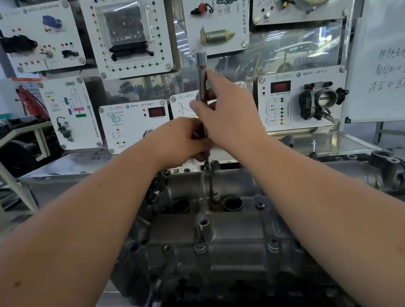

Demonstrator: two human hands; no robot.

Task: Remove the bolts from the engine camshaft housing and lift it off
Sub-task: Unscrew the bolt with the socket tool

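The grey cast camshaft housing (221,230) lies in front of me on the engine. Bolts stand in it, one near the front (200,246), another at front right (273,244) and one at the right (260,206). A long chrome extension bar (202,76) stands upright over a bolt at the housing's far edge (207,164). My right hand (226,109) grips the bar's upper shaft. My left hand (182,140) pinches the bar's lower end just above that bolt; the tip is partly hidden by my fingers.
Behind the engine stands a metal bench (335,142) with white training panels of sensors and a throttle body (322,99). A whiteboard (393,53) leans at the right. A pale frame and machinery (3,142) fill the left side.
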